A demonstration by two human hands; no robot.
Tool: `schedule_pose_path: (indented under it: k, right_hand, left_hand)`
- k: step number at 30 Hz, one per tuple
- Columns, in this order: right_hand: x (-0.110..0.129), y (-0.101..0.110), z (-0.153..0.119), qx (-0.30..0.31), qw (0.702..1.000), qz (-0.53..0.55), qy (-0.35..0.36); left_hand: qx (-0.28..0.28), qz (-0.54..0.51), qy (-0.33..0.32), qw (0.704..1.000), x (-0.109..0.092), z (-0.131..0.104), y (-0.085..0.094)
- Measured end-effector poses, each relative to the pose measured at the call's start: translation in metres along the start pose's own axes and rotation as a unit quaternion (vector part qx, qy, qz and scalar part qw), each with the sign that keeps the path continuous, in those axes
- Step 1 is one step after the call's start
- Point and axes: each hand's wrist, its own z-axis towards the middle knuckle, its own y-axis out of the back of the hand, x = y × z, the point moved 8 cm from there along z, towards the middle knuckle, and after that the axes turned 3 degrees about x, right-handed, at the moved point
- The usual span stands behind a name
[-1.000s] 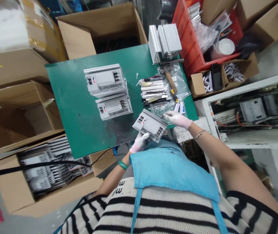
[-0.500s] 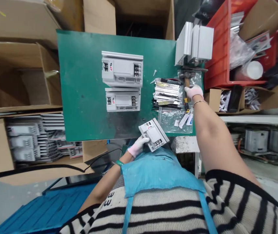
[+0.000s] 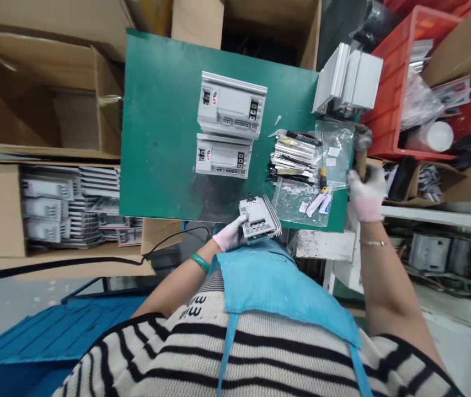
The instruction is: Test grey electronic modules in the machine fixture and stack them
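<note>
My left hand (image 3: 231,234), in a white and pink glove, is closed on a silver-grey finned electronic module (image 3: 258,219). The module is tilted at the table's front edge, just above my apron. My right hand (image 3: 367,193), gloved too, grips the wooden handle of a hammer (image 3: 362,144) past the table's right edge, with the head pointing away from me. Two similar modules, a larger one (image 3: 233,105) and a smaller one (image 3: 223,156), lie one behind the other on the green table (image 3: 156,127).
Metal strips (image 3: 295,157), a yellow-black screwdriver (image 3: 322,180) and plastic bags lie right of centre. Two silver housings (image 3: 357,82) stand at the back right, beside a red crate (image 3: 392,110). A carton of modules (image 3: 45,208) is at the left.
My right hand has lifted the hammer off the plastic bag and moved right, beyond the table's edge. The module in my left hand has turned and tipped, showing its end. The view has shifted.
</note>
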Motion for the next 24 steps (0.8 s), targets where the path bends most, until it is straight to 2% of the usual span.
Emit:
schedule_pose_path:
  k: [2, 4, 7, 9, 11, 14, 19, 22, 24]
  right_hand:
    - [0.012, 0.013, -0.044, 0.027, 0.998, 0.063, 0.013]
    - [0.028, 0.016, -0.087, 0.077, 0.990, 0.112, 0.026]
    - [0.059, 0.002, -0.140, 0.167, 0.981, 0.083, 0.060]
    - [0.077, -0.013, -0.162, 0.212, 0.972, 0.037, 0.089]
    - [0.092, -0.029, -0.171, 0.239, 0.965, 0.000, 0.107]
    - [0.104, -0.044, -0.169, 0.251, 0.961, -0.045, 0.107]
    - [0.115, -0.040, -0.169, 0.230, 0.963, -0.050, 0.128]
    - [0.112, -0.040, -0.171, 0.213, 0.966, -0.068, 0.133]
    - [0.109, -0.048, -0.171, 0.229, 0.959, -0.100, 0.132]
  left_hand:
    - [-0.009, -0.015, -0.013, 1.000, -0.012, 0.000, -0.009]
    - [-0.007, -0.029, -0.038, 0.999, -0.028, 0.001, -0.022]
    - [0.008, -0.046, -0.058, 0.997, -0.050, 0.004, -0.038]
    - [0.006, -0.044, -0.048, 0.998, -0.058, 0.006, -0.040]
    - [-0.004, -0.045, -0.043, 0.998, -0.062, 0.009, -0.038]
    - [-0.001, -0.065, -0.053, 0.997, -0.064, 0.011, -0.037]
    - [0.017, -0.086, -0.021, 0.996, -0.059, 0.008, -0.046]
    - [-0.008, -0.090, -0.027, 0.996, -0.060, 0.005, -0.047]
    - [-0.028, -0.093, -0.033, 0.995, -0.060, 0.003, -0.048]
